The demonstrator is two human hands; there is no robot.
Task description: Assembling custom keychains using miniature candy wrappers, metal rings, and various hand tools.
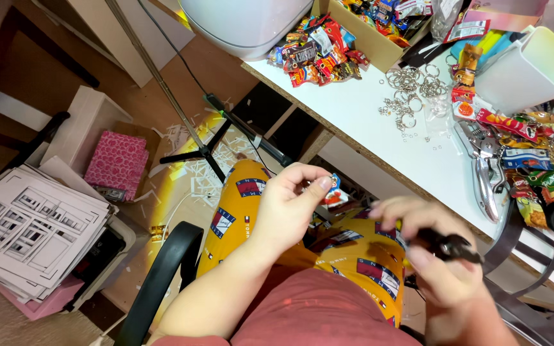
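My left hand [290, 202] is raised over my lap and pinches a small colourful snack-packet charm [333, 189] between thumb and fingertips. My right hand [434, 256], blurred by motion, grips small black pliers [453, 247] close to the right of the charm. Both hands hover above my yellow patterned trousers [238, 211], just in front of the white table's edge [360, 134].
On the table lie a heap of metal key rings [411, 90], silver pliers [485, 176], piles of miniature snack packets [318, 54], a cardboard box [379, 45] and a white container [530, 67]. A black tripod [209, 150], paper scraps, a pink box [117, 163] and stacked prints [27, 230] are on the floor at left.
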